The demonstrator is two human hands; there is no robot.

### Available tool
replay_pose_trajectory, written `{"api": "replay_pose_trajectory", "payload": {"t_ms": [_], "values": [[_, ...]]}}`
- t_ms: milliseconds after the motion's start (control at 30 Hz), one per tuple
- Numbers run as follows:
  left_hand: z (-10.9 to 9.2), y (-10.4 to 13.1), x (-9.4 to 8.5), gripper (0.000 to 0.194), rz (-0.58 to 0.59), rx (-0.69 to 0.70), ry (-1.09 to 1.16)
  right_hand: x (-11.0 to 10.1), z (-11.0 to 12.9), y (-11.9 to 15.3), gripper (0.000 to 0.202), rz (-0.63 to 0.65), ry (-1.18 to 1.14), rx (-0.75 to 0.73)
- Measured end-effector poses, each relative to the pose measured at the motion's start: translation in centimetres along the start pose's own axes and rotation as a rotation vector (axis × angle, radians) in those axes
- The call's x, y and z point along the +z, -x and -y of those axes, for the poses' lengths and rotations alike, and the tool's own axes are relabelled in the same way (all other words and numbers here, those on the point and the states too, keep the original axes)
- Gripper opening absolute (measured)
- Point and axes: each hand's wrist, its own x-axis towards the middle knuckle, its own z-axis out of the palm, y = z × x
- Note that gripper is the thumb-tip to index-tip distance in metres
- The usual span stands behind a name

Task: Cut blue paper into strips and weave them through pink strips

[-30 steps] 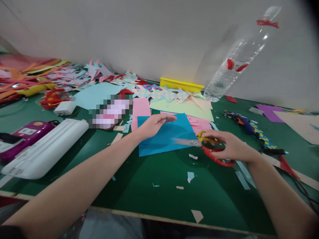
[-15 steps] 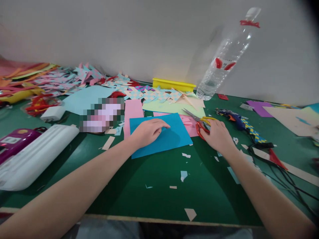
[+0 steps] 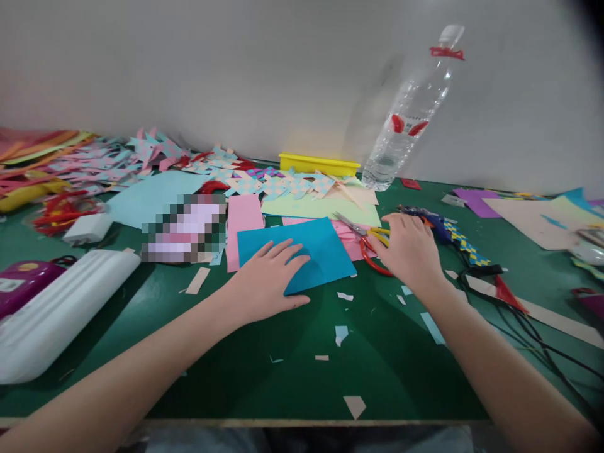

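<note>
A sheet of blue paper [image 3: 321, 251] lies on the green table over pink paper [image 3: 244, 223]. My left hand [image 3: 268, 283] rests at the blue sheet's front left part, fingers spread across it and thumb past its near edge. Just right of the sheet lie scissors [image 3: 362, 234] with red and yellow handles, their blades partly parted and pointing to the back left. My right hand [image 3: 409, 251] is beside the handles, thumb and fingers apart, the thumb near the yellow loop. Whether the thumb touches it I cannot tell.
A tilted clear bottle [image 3: 406, 119] stands by the wall near a yellow tray [image 3: 318, 165]. Woven paper strips [image 3: 283, 184] lie behind the sheet. On the left are a blurred-out phone [image 3: 186, 229], a white charger [image 3: 88, 229] and a long white device [image 3: 66, 314]; black cables [image 3: 528, 327] run right.
My left hand has gone from curled fingers to spread ones and shifted nearer the sheet's front edge. My right hand has drawn off the scissors' handles, its fingers lifting. The view has shifted slightly.
</note>
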Motion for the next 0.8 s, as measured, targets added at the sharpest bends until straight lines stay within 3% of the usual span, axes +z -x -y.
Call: {"api": "replay_pose_trajectory", "payload": {"t_ms": [200, 333, 433, 500, 633, 800], "values": [[-0.5, 0.2, 0.4, 0.058, -0.02, 0.031, -0.04, -2.1, 3.1, -2.3, 0.02, -0.257, -0.401, -0.049], [-0.2, 0.4, 0.6, 0.044, -0.078, 0.11, -0.088, 0.2, 4.9, -1.8, 0.016, -0.391, -0.402, -0.073], [0.0, 0.7, 0.6, 0.033, -0.129, 0.176, -0.115, 2.3, 5.0, -1.0, 0.014, -0.325, -0.398, -0.165], [0.2, 0.7, 0.5, 0.03, -0.155, 0.182, -0.146, 2.9, 4.8, -0.7, 0.013, -0.341, -0.468, -0.118], [0.7, 0.7, 0.5, 0.03, -0.242, 0.039, -0.127, 2.8, 4.3, -0.6, 0.011, -0.412, -0.614, 0.004], [1.0, 0.6, 0.4, 0.027, -0.313, -0.171, 0.064, 2.7, 4.2, -0.6, 0.012, -0.417, -0.668, 0.015]]}}
